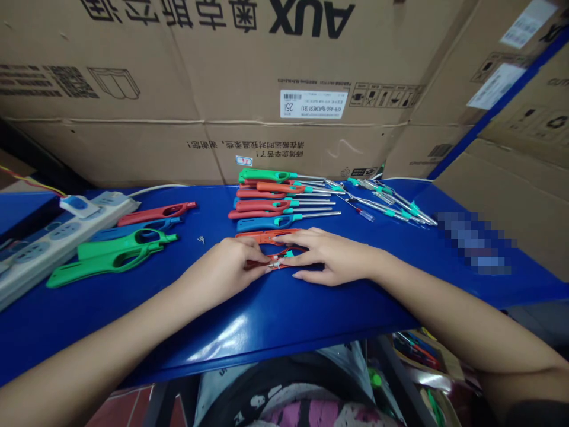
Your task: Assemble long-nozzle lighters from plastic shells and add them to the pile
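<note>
In the head view, my left hand (242, 256) is closed in a pinch over an open orange-red lighter shell half (284, 265), at a small whitish part (273, 262) too small to identify. My right hand (326, 255) has its fingers stretched out and spread, touching the same shell from the right. A turquoise piece (288, 254) shows inside that shell between the hands. Just behind it lies another orange shell half (254, 237), partly covered by my right fingers. Fingers hide much of the work.
Behind my hands lie several long-nosed lighters (267, 223). Metal lighter tubes (391, 204) and a small screwdriver (365, 214) are at the right. Lighter shells (111, 261) and a white power strip (57, 237) lie left on the blue table (213, 326). Cardboard (178, 142) walls the back.
</note>
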The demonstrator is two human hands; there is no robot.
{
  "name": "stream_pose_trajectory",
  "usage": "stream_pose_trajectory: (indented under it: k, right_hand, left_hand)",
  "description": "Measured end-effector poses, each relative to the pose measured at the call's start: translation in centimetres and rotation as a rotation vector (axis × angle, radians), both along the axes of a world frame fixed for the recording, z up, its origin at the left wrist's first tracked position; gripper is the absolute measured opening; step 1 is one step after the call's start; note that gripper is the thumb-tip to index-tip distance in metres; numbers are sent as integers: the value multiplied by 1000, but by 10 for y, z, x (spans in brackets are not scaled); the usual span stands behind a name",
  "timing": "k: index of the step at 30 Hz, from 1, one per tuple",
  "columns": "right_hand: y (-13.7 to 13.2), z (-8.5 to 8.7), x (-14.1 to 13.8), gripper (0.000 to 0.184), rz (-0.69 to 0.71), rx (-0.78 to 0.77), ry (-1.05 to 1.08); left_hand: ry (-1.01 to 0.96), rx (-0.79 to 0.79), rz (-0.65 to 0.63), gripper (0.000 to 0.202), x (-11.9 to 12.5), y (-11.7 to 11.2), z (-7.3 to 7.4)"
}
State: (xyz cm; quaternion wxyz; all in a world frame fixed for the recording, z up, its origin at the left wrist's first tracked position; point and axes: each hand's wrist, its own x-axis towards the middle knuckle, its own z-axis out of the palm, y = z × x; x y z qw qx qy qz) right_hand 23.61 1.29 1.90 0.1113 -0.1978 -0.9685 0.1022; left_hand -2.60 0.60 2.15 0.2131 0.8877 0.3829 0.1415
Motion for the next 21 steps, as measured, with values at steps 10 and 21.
stream_pose_trajectory:
  k: [10, 21]
  right_hand:
    - [-2, 2, 1, 41, -7, 26, -58]
    - [-3, 8, 2, 43, -14, 84, -115]
  left_hand:
    - [-28, -135, 96, 13, 3, -2, 4]
    - [104, -15, 69, 20, 4, -7, 8]
